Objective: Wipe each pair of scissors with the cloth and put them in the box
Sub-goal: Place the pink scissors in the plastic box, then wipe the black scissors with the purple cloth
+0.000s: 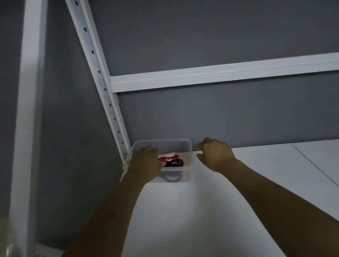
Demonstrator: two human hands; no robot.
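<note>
Forearms both stretched forward over the white shelf (190,216); you reach for the far left corner. Your left hand (145,161) sits on the left side of the clear box (185,176), fingers curled over that rim and apparently gripping it, fingertips hidden. Your right hand (216,155) is just right of the box, fingers curled with nothing seen in them and thumb pointing at the right wall; contact unclear. Left hand is nearer. The box lies between your hands. Scissors (169,161) lie inside it, red and black handles bunched just right of your left thumb; long axis unreadable. Something pink lies behind them, unclear what. Task looks nearly done. Behind stands the grey wall (223,115), with a perforated white upright (99,73).
</note>
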